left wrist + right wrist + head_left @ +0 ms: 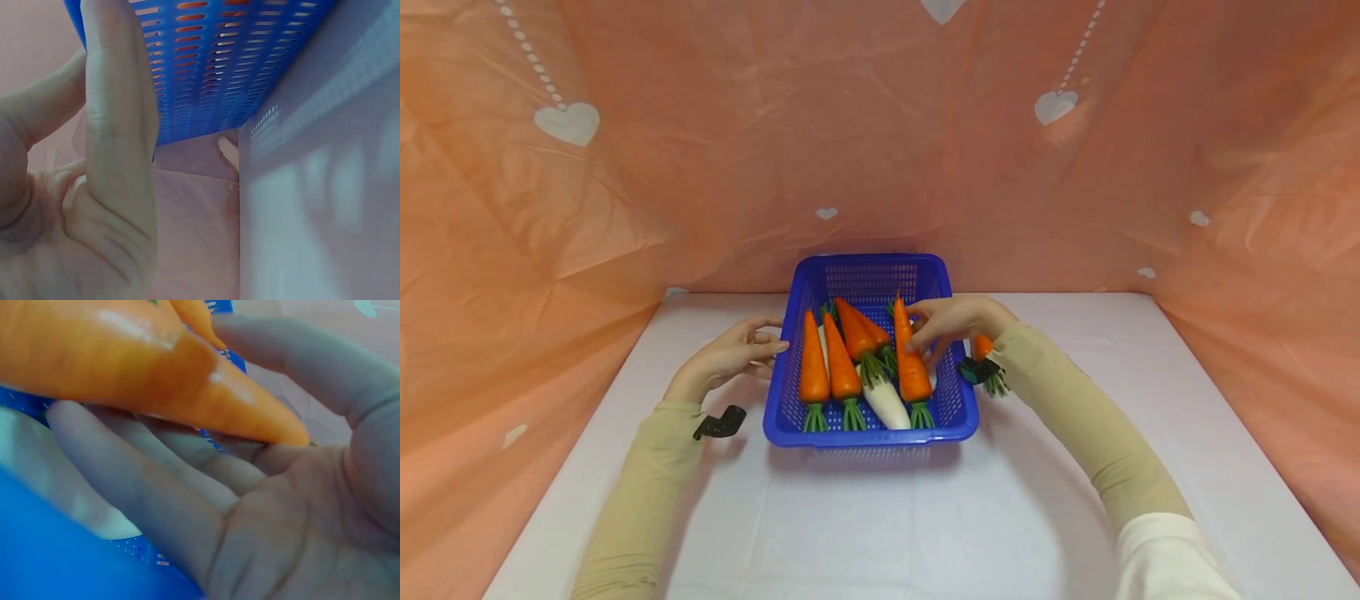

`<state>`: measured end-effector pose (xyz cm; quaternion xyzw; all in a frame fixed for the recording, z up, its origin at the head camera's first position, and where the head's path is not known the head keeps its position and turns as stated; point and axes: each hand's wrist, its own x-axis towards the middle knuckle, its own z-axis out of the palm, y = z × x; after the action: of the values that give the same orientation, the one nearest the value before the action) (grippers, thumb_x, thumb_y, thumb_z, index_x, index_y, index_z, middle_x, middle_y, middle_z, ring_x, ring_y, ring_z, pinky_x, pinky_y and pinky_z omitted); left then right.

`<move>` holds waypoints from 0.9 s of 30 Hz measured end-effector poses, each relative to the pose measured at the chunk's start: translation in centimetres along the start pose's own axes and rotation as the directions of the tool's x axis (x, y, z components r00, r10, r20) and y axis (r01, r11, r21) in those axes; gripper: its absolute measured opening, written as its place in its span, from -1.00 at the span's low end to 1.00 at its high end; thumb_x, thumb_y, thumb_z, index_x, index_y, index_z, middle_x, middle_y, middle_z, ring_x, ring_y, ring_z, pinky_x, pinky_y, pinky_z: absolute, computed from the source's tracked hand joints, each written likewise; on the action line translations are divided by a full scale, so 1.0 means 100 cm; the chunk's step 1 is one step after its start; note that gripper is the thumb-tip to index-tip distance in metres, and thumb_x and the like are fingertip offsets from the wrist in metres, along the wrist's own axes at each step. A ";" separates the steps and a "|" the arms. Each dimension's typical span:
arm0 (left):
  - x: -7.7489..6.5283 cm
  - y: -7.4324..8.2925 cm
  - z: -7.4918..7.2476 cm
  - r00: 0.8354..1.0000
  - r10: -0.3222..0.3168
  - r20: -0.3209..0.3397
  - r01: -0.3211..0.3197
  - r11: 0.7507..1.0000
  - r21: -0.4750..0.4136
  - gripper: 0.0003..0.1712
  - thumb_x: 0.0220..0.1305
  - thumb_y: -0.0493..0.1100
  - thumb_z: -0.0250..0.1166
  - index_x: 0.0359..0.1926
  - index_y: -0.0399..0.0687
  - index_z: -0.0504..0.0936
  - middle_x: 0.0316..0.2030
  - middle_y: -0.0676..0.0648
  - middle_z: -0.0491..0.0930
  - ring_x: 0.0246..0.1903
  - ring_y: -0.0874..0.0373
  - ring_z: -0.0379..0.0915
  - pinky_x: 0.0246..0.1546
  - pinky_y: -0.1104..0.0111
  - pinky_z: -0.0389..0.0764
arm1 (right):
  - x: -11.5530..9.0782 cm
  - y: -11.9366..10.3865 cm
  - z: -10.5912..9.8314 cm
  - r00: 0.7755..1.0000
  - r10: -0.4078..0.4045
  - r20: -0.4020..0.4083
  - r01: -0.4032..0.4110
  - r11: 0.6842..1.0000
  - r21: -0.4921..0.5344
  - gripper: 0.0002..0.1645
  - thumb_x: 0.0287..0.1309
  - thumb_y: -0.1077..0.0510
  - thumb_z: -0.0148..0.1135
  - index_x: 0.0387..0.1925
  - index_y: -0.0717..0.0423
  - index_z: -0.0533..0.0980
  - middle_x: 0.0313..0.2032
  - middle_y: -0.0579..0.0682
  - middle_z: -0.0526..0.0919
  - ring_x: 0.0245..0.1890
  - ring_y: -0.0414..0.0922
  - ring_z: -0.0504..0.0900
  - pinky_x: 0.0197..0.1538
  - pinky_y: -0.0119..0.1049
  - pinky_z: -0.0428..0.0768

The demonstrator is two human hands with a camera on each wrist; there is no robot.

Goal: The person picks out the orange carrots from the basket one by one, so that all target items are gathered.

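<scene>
Right hand (953, 318) grasps the carrot (912, 371) in the basket (838, 438), near its right wall: thumb on one side, fingers under the other. Right wrist view puts the carrot's tip over the palm, so probably a cradling hold to keep a long, smooth, tapered thing from rolling. Greens point to the basket's near edge, tip to the far edge (can't tell whether it's lifted off what's below).

Left hand (730, 354) is at the basket's left rim, fingers along the outer wall, likely steadying it; whether they truly clamp the rim, can't tell.

Basket sits toward the far edge of the worktop (850, 533), roughly centred, within both hands' reach. Inside, the left-wall carrot (813, 367) and its neighbour (843, 367) lie the same way, greens nearest; lining up lengthwise likely saves space. White radish (889, 406) lies toward the near edge, partly under greens. One more carrot (982, 345) is outside the right wall, mostly hidden by the wrist camera (979, 370).
</scene>
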<state>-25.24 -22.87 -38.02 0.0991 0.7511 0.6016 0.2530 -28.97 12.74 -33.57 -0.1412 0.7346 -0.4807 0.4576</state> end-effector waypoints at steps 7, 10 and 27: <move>-0.001 -0.001 0.000 1.000 0.004 -0.006 -0.003 1.000 0.014 -0.31 0.37 -0.20 0.19 0.37 -0.31 0.07 -0.17 -0.23 0.57 -0.37 0.04 0.61 -0.29 0.18 0.67 | 0.000 0.000 0.004 0.999 -0.006 0.052 0.008 0.999 -0.036 -0.05 0.15 0.40 0.24 0.41 0.28 -0.10 0.06 0.32 0.45 -0.07 0.13 0.60 -0.02 0.09 0.56; -0.001 -0.001 0.000 1.000 0.007 -0.003 -0.006 1.000 0.009 -0.31 0.37 -0.21 0.19 0.37 -0.31 0.08 -0.16 -0.23 0.57 -0.36 0.03 0.61 -0.29 0.18 0.67 | -0.001 0.001 0.005 0.999 -0.004 0.038 0.006 0.999 -0.053 -0.08 0.15 0.40 0.25 0.40 0.26 -0.06 0.05 0.31 0.46 -0.08 0.13 0.60 -0.04 0.07 0.58; -0.001 0.000 0.001 1.000 0.008 -0.003 -0.008 1.000 -0.003 -0.33 0.38 -0.23 0.17 0.36 -0.32 0.07 -0.14 -0.24 0.58 -0.36 0.05 0.62 -0.28 0.18 0.66 | -0.031 -0.009 -0.008 0.978 -0.191 -0.083 0.184 0.979 -0.092 0.04 0.18 0.29 0.28 0.47 0.18 -0.18 0.20 0.28 0.35 0.06 0.11 0.53 0.00 0.12 0.54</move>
<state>-25.05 -22.83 -38.00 0.1007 0.7502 0.6039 0.2497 -28.13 14.75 -31.09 -0.2069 0.7576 -0.4964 0.3699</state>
